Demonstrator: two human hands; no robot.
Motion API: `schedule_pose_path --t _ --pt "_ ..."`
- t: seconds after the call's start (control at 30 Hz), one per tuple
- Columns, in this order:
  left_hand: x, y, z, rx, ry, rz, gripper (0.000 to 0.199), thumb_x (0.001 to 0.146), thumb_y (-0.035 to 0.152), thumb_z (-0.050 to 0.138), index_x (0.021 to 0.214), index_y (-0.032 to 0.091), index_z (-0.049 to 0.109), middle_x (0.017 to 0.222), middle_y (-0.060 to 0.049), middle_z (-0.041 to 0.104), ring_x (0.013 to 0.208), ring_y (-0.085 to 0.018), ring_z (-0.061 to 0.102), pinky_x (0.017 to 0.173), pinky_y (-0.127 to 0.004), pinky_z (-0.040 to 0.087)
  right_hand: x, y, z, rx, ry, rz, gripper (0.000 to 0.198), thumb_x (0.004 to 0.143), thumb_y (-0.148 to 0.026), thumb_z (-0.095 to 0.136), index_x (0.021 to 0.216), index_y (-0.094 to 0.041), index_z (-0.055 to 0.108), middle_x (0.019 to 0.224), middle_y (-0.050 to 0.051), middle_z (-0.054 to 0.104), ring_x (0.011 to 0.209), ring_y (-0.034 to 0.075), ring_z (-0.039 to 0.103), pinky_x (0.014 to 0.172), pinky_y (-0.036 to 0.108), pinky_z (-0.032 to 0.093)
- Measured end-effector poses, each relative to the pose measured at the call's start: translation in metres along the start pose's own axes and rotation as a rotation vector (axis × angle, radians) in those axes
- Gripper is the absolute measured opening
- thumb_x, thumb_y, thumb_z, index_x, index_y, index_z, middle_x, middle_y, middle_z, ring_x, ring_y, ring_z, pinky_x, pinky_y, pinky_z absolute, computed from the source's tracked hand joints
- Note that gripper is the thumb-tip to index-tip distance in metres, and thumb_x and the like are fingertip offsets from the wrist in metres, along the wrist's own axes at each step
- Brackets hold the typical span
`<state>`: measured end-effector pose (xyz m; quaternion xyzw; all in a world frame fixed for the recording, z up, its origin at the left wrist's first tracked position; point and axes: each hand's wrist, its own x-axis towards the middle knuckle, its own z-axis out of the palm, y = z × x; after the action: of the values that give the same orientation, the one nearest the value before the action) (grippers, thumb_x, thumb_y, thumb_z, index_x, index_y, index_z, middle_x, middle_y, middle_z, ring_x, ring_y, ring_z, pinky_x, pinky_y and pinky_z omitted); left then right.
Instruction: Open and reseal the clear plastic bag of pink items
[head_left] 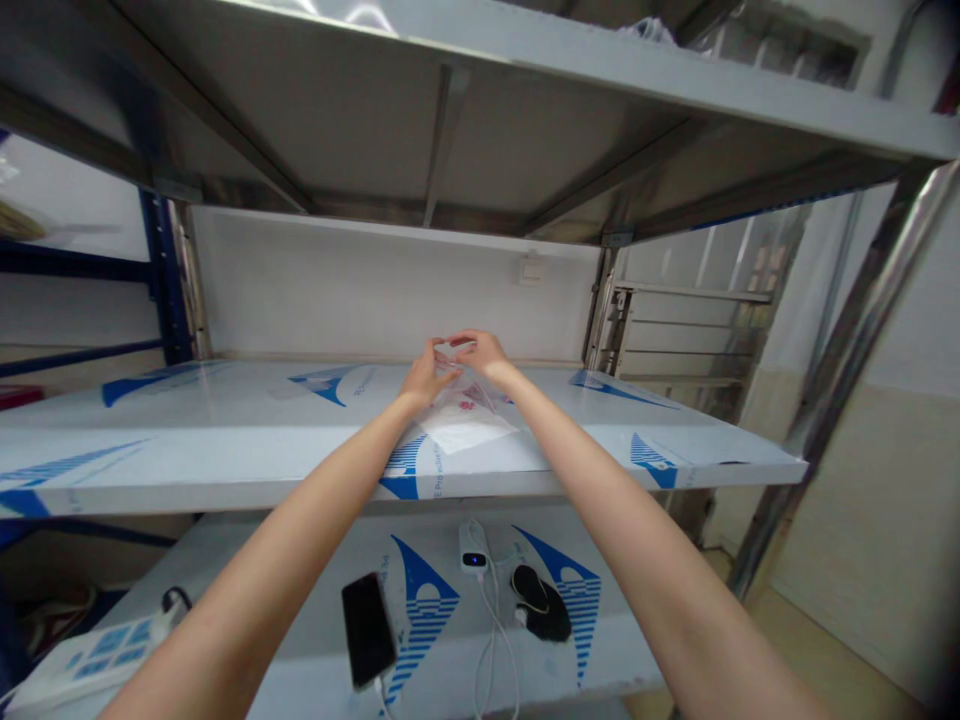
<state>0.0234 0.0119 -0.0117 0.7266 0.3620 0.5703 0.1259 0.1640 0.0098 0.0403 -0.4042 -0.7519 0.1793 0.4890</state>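
Observation:
A clear plastic zip bag (463,412) with a small pink print hangs over the white shelf board (225,430), its lower part resting on the board. My left hand (424,376) pinches the bag's top edge at the left. My right hand (480,352) pinches the same top edge at the right. Both arms reach forward from the bottom of the view. What is inside the bag cannot be made out.
A metal shelf (480,110) sits low overhead. The lower shelf holds a black phone (368,628), a white power bank (473,548) with cables, a black object (541,603) and a power strip (90,660). A steel upright (847,370) stands at right.

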Motion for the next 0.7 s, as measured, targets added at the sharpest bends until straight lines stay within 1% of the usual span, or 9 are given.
schedule_pose_path --t 0.13,0.23,0.3,0.33,0.4,0.5,0.53,0.6,0.7 --pt "0.0 0.0 0.001 -0.008 0.022 -0.004 0.057 0.068 0.025 0.074 0.117 0.025 0.046 0.093 -0.004 0.066 0.096 -0.023 0.062 0.091 -0.039 0.045 -0.001 -0.002 0.003 -0.024 0.046 -0.034 0.026 0.074 -0.006 0.063 0.099 -0.013 0.07 0.101 0.008 0.071 0.081 0.015 0.068 0.077 0.025 0.051" --pt "-0.001 0.003 0.0 0.022 0.002 -0.009 0.057 0.068 0.026 0.073 0.118 0.024 0.045 0.091 -0.004 0.065 0.095 -0.022 0.062 0.09 -0.038 0.045 -0.007 0.005 0.001 -0.076 0.23 -0.055 0.019 0.087 -0.019 0.055 0.099 -0.016 0.07 0.098 0.008 0.072 0.08 0.014 0.068 0.078 0.023 0.05" --pt "-0.001 0.004 -0.002 0.045 -0.006 -0.016 0.058 0.07 0.028 0.072 0.12 0.024 0.045 0.092 -0.004 0.064 0.095 -0.023 0.062 0.089 -0.039 0.046 -0.013 0.015 -0.002 -0.176 0.364 -0.006 0.025 0.093 -0.026 0.047 0.104 -0.018 0.069 0.098 0.006 0.072 0.082 0.014 0.068 0.079 0.024 0.049" --pt "-0.002 0.004 -0.002 0.055 -0.007 -0.02 0.057 0.07 0.029 0.072 0.12 0.025 0.044 0.093 -0.004 0.064 0.095 -0.023 0.062 0.088 -0.039 0.046 -0.018 0.021 -0.004 -0.24 0.384 0.039 0.027 0.093 -0.028 0.046 0.105 -0.02 0.069 0.098 0.006 0.072 0.084 0.015 0.068 0.079 0.025 0.049" --pt "-0.001 0.004 -0.003 0.07 -0.009 -0.026 0.057 0.071 0.03 0.072 0.12 0.026 0.044 0.094 -0.004 0.064 0.094 -0.022 0.061 0.087 -0.039 0.046 -0.027 0.032 -0.009 -0.363 0.267 0.125 0.022 0.09 -0.03 0.054 0.1 -0.021 0.072 0.098 0.005 0.072 0.09 0.018 0.067 0.081 0.027 0.048" --pt "-0.001 0.004 -0.004 0.093 -0.019 -0.03 0.056 0.071 0.031 0.071 0.12 0.026 0.044 0.094 -0.004 0.064 0.093 -0.022 0.061 0.087 -0.038 0.045 -0.038 0.038 -0.014 -0.482 -0.102 0.194 0.015 0.078 -0.033 0.071 0.087 -0.022 0.075 0.093 0.003 0.073 0.086 0.019 0.067 0.078 0.027 0.048" --pt "-0.001 0.004 -0.004 0.1 -0.021 -0.031 0.056 0.071 0.031 0.071 0.12 0.025 0.044 0.094 -0.004 0.063 0.094 -0.021 0.061 0.087 -0.038 0.045 -0.041 0.037 -0.016 -0.505 -0.176 0.202 0.015 0.075 -0.033 0.074 0.085 -0.023 0.076 0.09 0.003 0.073 0.083 0.018 0.067 0.077 0.027 0.048" --pt "-0.001 0.003 -0.004 0.106 -0.024 -0.032 0.057 0.071 0.031 0.071 0.12 0.024 0.044 0.095 -0.004 0.063 0.094 -0.022 0.061 0.087 -0.037 0.045 -0.043 0.034 -0.018 -0.537 -0.209 0.204 0.017 0.071 -0.034 0.078 0.084 -0.024 0.076 0.086 0.002 0.073 0.078 0.017 0.067 0.076 0.026 0.048" --pt "0.0 0.001 -0.004 0.098 -0.024 -0.03 0.057 0.07 0.031 0.072 0.12 0.022 0.044 0.095 -0.005 0.063 0.093 -0.022 0.062 0.086 -0.036 0.045 -0.043 0.03 -0.019 -0.599 -0.202 0.173 0.019 0.07 -0.036 0.079 0.085 -0.025 0.076 0.091 0.002 0.074 0.086 0.018 0.067 0.08 0.028 0.048"
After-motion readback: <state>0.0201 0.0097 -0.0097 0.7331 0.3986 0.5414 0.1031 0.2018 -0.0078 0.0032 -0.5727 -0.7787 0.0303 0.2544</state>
